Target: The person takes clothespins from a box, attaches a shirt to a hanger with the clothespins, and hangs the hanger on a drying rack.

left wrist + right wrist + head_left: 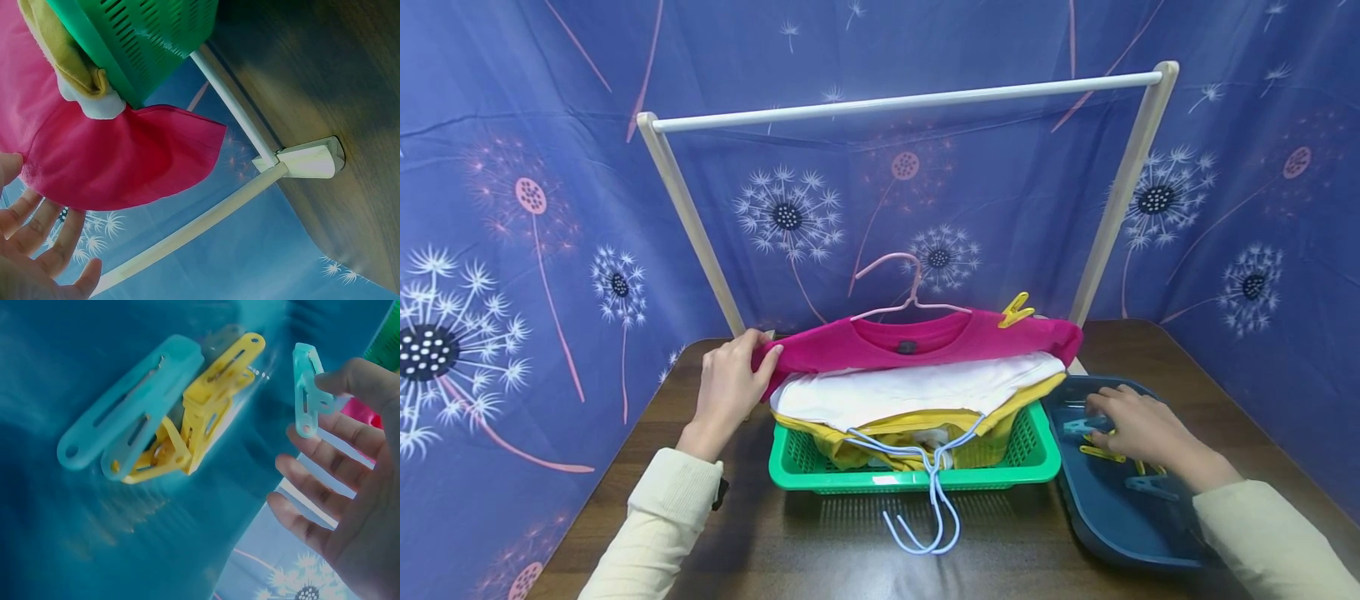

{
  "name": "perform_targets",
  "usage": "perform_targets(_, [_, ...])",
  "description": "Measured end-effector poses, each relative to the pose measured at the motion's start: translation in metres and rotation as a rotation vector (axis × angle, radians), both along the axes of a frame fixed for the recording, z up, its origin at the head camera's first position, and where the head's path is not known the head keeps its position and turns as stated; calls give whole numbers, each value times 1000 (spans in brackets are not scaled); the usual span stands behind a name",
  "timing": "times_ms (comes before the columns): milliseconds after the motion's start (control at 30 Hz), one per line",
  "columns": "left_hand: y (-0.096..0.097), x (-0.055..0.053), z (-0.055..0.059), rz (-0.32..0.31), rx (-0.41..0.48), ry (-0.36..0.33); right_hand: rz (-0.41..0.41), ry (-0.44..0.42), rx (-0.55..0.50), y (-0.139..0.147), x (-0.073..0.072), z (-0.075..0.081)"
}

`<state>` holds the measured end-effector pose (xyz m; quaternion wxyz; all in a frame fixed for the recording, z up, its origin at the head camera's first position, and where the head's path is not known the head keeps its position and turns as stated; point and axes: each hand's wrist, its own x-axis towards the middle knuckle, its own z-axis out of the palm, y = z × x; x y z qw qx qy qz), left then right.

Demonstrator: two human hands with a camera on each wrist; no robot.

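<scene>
My left hand (727, 382) pinches the left end of a magenta shirt (820, 346) between thumb and fingers. A pink hanger (914, 287) pokes up through its neckline, and a yellow clothespin (1015, 311) is clipped on its right shoulder. Over the dark blue tray (1112, 521), my right hand (1138, 423) holds a teal clothespin (306, 387) between thumb and index finger, the other fingers spread. Inside the tray lie another teal clothespin (131, 403) and several yellow clothespins (212, 394). Beneath the magenta shirt are a white garment (857, 396) and a yellow garment (1000, 429).
A green basket (917, 481) holds the garments, with light blue hangers (934, 483) hanging over its front edge. Behind it stands a wooden rack (1123, 192) with a white bar (910, 101). Dandelion-patterned blue cloth (865, 42) surrounds the brown table (760, 542).
</scene>
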<state>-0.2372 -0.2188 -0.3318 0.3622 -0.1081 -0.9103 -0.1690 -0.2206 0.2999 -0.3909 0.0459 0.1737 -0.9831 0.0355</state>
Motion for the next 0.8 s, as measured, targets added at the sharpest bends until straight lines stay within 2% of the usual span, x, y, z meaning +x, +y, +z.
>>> perform_targets(400, [0,1,0,4,3,-1,14,134,-8,8,2,15])
perform_targets(600, [1,1,0,3,3,1,35,216,-44,11,4,26])
perform_targets(800, [1,1,1,3,5,7,30,261,-72,11,4,34])
